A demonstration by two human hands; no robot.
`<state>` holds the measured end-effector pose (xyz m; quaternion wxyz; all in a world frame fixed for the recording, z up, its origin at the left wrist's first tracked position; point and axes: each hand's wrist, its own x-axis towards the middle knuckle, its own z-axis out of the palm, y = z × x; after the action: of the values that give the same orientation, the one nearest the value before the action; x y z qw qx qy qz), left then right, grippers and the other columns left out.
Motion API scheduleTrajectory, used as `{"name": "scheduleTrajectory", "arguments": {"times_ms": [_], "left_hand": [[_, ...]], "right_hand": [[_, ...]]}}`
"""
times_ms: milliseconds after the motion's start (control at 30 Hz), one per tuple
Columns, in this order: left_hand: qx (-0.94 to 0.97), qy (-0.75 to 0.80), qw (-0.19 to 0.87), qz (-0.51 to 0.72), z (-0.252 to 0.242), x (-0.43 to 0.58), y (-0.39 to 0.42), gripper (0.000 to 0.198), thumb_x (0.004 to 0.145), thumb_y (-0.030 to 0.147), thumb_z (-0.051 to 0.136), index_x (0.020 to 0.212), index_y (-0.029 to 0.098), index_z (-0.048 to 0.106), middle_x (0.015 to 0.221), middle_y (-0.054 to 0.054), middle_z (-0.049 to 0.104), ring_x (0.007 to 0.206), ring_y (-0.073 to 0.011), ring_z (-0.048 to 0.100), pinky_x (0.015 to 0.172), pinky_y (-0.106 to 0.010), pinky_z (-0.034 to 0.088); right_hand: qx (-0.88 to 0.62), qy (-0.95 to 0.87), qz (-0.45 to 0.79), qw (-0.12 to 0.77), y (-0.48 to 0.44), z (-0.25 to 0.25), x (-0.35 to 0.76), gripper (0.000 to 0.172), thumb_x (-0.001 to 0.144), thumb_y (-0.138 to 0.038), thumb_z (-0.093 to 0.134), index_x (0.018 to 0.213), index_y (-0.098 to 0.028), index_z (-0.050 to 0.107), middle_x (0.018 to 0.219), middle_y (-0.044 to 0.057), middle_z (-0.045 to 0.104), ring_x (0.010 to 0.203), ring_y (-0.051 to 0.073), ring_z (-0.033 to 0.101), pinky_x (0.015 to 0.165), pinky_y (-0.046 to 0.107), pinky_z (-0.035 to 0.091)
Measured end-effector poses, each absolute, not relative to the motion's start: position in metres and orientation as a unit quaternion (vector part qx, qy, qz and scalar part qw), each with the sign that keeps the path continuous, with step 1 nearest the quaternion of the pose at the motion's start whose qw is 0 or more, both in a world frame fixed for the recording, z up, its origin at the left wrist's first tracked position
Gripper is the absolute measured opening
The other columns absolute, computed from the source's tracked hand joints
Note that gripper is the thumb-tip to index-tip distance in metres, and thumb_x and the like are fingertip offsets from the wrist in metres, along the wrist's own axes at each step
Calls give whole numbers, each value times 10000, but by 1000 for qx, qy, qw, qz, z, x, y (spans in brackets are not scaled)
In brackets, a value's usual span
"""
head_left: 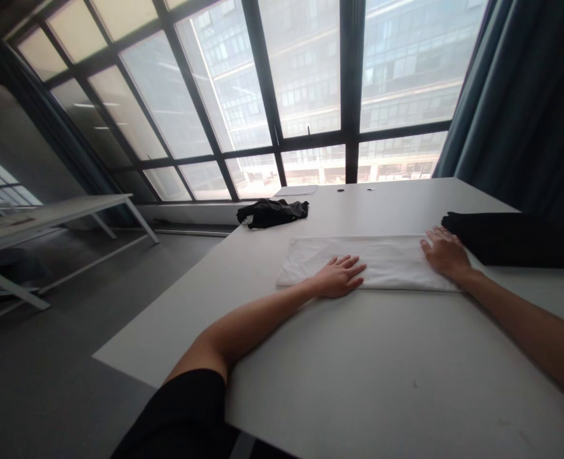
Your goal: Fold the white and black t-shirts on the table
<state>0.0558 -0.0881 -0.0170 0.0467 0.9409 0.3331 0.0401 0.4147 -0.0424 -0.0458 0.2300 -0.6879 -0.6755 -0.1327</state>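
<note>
A folded white cloth [391,260] lies flat on the white table [358,357], forming a long rectangle from left to right. My left hand [341,276] rests palm down on its near edge, left of the middle, with the fingers spread. At the cloth's right end my right hand [445,252] also lies flat, fingers stretched out and pointing away from me. Neither hand grips anything. Slight wrinkles show at the cloth's left end.
Folded black cloth [515,239] lies right of my right hand. A crumpled black garment [274,213] sits at the table's far left edge, near a flat white sheet [297,190]. Another white table [62,213] stands at the left. Windows and a dark curtain [511,115] are behind.
</note>
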Motion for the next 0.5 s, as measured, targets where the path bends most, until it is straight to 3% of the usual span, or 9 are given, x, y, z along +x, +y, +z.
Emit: {"name": "scheduleTrajectory", "arguments": {"times_ms": [233, 367, 500], "left_hand": [[943, 328, 45, 45, -14, 56, -89, 632, 1046, 585, 208, 1579, 259, 303, 1665, -97, 194, 1526, -304, 180, 1215, -514, 131], [943, 328, 45, 45, -13, 56, -89, 634, 1046, 587, 204, 1578, 255, 305, 1661, -104, 205, 1525, -306, 180, 1214, -513, 132], [941, 333, 44, 45, -13, 57, -89, 625, 1045, 590, 209, 1575, 273, 307, 1661, -90, 213, 1526, -293, 184, 1216, -502, 132]], "right_hand": [[-468, -823, -96, 307, -83, -19, 339, 630, 1025, -416, 305, 1601, -179, 216, 1654, 75, 251, 1514, 231, 238, 1223, 445, 227], [-467, -832, -66, 292, -81, -24, 334, 610, 1030, -426, 306, 1589, -186, 261, 1649, 86, 263, 1513, 237, 243, 1220, 458, 237], [-573, -781, -51, 244, -60, -41, 353, 573, 1022, -407, 315, 1493, -104, 437, 1575, 184, 391, 1481, 285, 317, 1184, 485, 295]]}}
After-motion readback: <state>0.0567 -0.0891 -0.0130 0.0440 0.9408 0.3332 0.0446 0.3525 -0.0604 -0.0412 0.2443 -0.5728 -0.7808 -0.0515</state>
